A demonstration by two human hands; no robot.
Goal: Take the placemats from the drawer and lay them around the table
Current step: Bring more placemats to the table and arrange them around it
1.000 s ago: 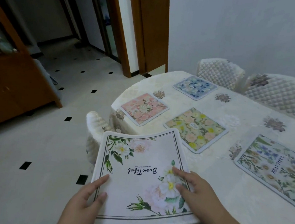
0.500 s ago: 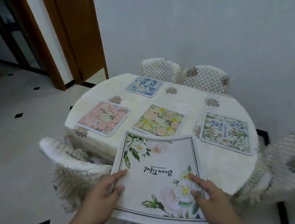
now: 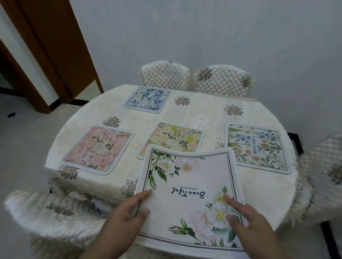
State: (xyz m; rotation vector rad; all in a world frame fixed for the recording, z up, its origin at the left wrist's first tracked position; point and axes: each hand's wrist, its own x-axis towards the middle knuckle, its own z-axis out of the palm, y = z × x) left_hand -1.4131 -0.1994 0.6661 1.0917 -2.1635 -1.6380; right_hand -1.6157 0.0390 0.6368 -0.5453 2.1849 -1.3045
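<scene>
I hold a white floral placemat [image 3: 191, 187] printed "Beautiful" over the near edge of the round table [image 3: 261, 188]. My left hand [image 3: 128, 212] pinches its left edge with the thumb on top. My right hand [image 3: 245, 220] grips its right side, fingers on the top face. Its far edge curls upward. On the cream tablecloth lie a pink mat [image 3: 99, 149] at the left, a yellow mat [image 3: 177, 138] in the middle, a blue mat [image 3: 148, 99] at the back, and a green-bordered mat [image 3: 255, 147] at the right.
Two quilted chairs [image 3: 195, 76] stand behind the table against the grey wall. Another covered chair [image 3: 334, 169] is at the right, and one [image 3: 55, 216] is pushed in near my left. A wooden door frame [image 3: 48, 38] rises at the left over tiled floor.
The view has swung right to face the table squarely. The held mat has come further over the near table edge, now overlapping the yellow mat's near corner. Both hands keep their hold.
</scene>
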